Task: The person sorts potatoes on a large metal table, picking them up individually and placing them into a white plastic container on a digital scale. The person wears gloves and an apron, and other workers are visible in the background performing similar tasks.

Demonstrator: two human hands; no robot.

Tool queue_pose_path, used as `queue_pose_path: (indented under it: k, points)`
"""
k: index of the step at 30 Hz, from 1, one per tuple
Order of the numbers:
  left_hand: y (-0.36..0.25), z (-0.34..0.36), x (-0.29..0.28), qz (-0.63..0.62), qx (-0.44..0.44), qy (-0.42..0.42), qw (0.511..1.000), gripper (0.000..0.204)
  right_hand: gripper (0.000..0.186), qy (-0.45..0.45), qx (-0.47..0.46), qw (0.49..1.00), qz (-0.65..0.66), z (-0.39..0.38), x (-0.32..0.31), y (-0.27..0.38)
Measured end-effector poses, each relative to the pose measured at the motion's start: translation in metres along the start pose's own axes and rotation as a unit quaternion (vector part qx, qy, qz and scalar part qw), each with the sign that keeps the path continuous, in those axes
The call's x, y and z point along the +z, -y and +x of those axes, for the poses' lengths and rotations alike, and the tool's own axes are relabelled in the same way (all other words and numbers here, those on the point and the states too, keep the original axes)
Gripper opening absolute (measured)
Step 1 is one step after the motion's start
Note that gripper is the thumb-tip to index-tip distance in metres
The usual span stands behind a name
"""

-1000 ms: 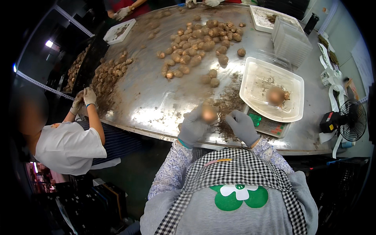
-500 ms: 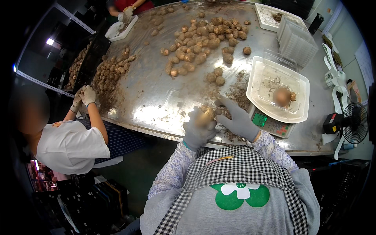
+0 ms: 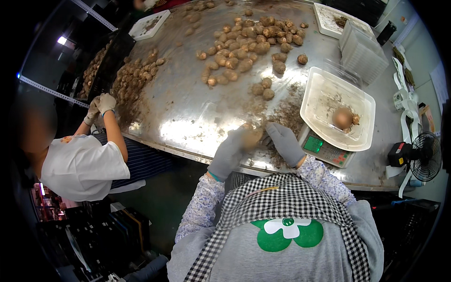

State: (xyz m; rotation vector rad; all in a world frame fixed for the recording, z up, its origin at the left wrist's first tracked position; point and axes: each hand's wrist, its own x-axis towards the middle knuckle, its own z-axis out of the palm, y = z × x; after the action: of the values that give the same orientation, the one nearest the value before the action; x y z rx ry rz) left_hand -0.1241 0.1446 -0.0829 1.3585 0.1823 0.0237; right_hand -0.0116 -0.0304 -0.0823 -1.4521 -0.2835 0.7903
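My gloved left hand [image 3: 227, 155] is closed around a brown taro [image 3: 252, 136], blurred by motion, above the table's near edge. Just to its right is my gloved right hand [image 3: 284, 144], its fingers drawn together and curled toward the taro. Whatever those fingers hold, if anything, is hidden. To the right, a white tray [image 3: 313, 123] rests on a digital scale [image 3: 329, 153]. Inside the tray lie a clear plastic box and a couple of taros [image 3: 343, 118]. A small group of taros [image 3: 262, 89] lies beyond my hands.
A large heap of taros [image 3: 249, 42] covers the far middle of the metal table [image 3: 181, 101]. Stacked clear boxes [image 3: 361, 51] and a small black fan [image 3: 423, 151] stand at right. Loose dirt surrounds my hands. At left, a co-worker's gloved hands [image 3: 101, 105] adjoin another pile.
My right hand's spread fingers have drawn together. My left hand has shifted slightly left, tilting, with the taro still in it. The far person's hands have mostly left the view.
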Motion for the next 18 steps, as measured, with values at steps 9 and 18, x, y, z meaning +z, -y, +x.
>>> queue_pose_path:
  k: [9, 18]
  points:
    - [0.007, 0.020, -0.053, 0.467, 0.143, -0.218, 0.845, 0.038, 0.033, -0.049, 0.000, 0.999, 0.008, 0.006, -0.005, -0.015]
    - [-0.033, 0.113, -0.002, 0.617, 0.154, -0.165, 0.754, 0.040, 0.033, -0.017, 0.031, 0.993, -0.112, -0.006, -0.008, -0.007]
